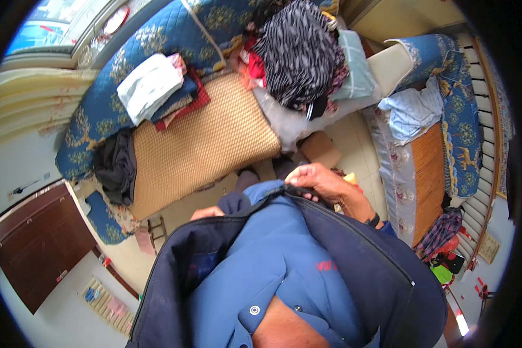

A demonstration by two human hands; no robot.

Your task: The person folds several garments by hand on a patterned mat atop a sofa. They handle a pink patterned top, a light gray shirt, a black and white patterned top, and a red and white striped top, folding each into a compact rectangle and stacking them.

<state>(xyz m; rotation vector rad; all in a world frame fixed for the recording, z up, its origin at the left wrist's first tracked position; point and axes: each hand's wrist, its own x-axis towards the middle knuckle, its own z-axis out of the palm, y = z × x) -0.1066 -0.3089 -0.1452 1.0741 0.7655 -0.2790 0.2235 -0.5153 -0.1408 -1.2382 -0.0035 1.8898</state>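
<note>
I wear an unfastened dark navy zip jacket (365, 248) over a blue snap-button shirt (269, 248). My right hand (322, 182), with a dark band on its wrist, pinches the lower front edge of the jacket by the zipper's end. My left hand (207, 212) lies at the jacket's other side, mostly hidden behind the cloth; its grip cannot be made out. Beyond my hands, a woven tan mat (204, 135) covers a seat. Folded clothes (152, 89) are stacked on it, a white piece on top, and a dark garment (115, 167) lies at its left end.
A large pile topped by a black-and-grey striped cloth (298, 54) stands beyond the mat, beside a green checked cushion (354, 65). A brown stool (321, 149) is on the floor. A light blue garment (413, 108) lies on the right-hand seat. A brown door (41, 243) is at left.
</note>
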